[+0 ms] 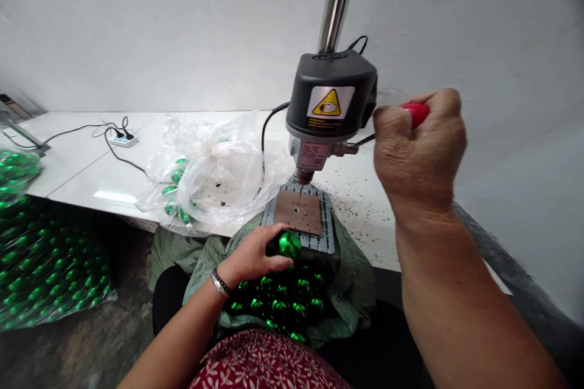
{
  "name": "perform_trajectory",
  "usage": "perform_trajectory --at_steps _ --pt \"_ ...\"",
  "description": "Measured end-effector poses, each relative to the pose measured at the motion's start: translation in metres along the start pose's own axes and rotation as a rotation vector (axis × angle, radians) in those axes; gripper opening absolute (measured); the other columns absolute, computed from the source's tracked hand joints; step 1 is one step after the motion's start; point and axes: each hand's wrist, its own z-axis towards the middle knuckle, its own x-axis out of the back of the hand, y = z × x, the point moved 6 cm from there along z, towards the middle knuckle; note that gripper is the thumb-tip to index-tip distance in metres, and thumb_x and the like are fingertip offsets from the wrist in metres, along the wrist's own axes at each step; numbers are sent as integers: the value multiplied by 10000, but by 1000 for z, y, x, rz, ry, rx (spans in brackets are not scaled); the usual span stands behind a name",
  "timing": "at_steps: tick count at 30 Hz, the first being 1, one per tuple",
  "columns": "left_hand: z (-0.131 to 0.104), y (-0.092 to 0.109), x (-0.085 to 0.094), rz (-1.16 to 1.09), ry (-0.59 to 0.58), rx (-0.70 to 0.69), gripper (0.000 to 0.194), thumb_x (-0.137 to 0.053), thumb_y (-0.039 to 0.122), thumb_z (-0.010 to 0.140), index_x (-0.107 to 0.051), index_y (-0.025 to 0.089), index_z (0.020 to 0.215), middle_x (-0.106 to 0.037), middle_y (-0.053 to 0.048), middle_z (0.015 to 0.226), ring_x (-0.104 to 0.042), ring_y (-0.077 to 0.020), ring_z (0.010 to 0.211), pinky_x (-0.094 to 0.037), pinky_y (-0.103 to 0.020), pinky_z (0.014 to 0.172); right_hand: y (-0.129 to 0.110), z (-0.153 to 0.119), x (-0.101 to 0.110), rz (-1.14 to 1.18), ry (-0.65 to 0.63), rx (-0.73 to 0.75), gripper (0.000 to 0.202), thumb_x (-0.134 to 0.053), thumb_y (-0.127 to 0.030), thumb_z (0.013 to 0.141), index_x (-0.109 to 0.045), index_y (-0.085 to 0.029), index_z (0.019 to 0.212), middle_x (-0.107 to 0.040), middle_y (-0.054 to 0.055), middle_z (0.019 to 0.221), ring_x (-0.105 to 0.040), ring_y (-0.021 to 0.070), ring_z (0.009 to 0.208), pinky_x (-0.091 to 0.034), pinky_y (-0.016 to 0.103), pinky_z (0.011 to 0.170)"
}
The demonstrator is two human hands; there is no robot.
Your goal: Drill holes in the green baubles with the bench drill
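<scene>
My left hand (255, 250) grips a shiny green bauble (289, 245) between thumb and fingers, just in front of the drill press base (329, 219). My right hand (422, 152) is closed around the red knob (416, 114) of the drill press lever, at the right of the motor head. The black drill press (335, 82) has a yellow warning label, and its thin drill bit (300, 190) points down over a brown board (298, 211) with a small hole. More green baubles (279, 307) fill a green woven sack (356, 301) on my lap, below the base.
A clear plastic bag (205, 176) with several green baubles lies left of the press. Dark shavings (360, 206) are scattered over the white table (91, 158). A power strip (123, 140) with cords sits behind. A large bag of green baubles (50, 261) stands at left.
</scene>
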Motion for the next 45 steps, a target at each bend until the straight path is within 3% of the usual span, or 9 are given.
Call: perform_trajectory --at_steps 7,13,16,19,27,33,38,41,45 --pt "-8 -14 80 111 372 126 300 -564 308 878 -669 179 1128 -726 -79 1021 -664 -181 893 -525 -336 892 6 3 -4 -33 23 -55 272 -583 -112 680 -332 -209 722 -403 -46 667 -317 69 591 -319 274 665" --pt "-1 -26 178 685 840 364 443 -559 266 849 -583 147 1275 -574 -178 1328 -494 -332 1258 -379 -486 1069 7 3 -4 -28 -5 -102 241 -598 -186 658 -365 -207 717 -408 -47 636 -333 75 568 -306 283 625" --pt "-5 -61 199 700 741 664 903 -725 445 700 -334 194 1475 -488 -225 1404 -445 -428 1291 -376 -580 1018 7 3 -4 7 6 -81 217 -586 -246 641 -388 -211 721 -431 -43 618 -357 85 552 -315 291 602" --pt "-10 -92 200 536 549 815 876 -670 345 736 -267 177 1496 -614 -211 1259 -564 -390 1190 -426 -540 977 9 4 -4 11 2 -80 209 -571 -290 630 -400 -217 725 -435 -36 598 -369 96 539 -320 300 581" --pt "-41 -21 214 524 1022 85 576 -516 221 822 -454 226 1394 -598 -65 1333 -579 -211 1191 -448 -331 1046 10 2 -4 22 39 -101 232 -586 -261 617 -383 -216 721 -443 -33 644 -377 91 571 -347 299 616" --pt "-30 -65 211 649 820 280 607 -560 210 795 -468 115 1388 -644 -154 1157 -592 -290 1109 -465 -430 1011 8 1 -3 37 40 -87 228 -582 -268 607 -386 -216 713 -435 -39 628 -363 90 560 -337 296 607" --pt "-37 -28 176 881 884 169 575 -603 300 831 -503 121 1367 -569 -207 1264 -511 -348 1201 -413 -522 1043 14 -1 -4 62 59 -53 233 -550 -337 613 -415 -204 749 -493 -5 694 -398 94 605 -347 305 632" --pt "-5 -22 133 830 432 76 420 -439 155 898 -575 188 1295 -630 -137 1224 -593 -222 1126 -472 -353 1003 16 -3 -5 57 90 32 245 -501 -385 625 -398 -205 754 -511 7 713 -401 96 602 -345 296 614" --pt "27 -72 124 875 -59 463 467 -360 11 845 -624 124 1213 -665 -164 1186 -635 -222 1103 -486 -330 966 15 -5 -5 50 69 102 259 -452 -431 670 -390 -206 780 -492 8 720 -409 100 604 -344 284 600"
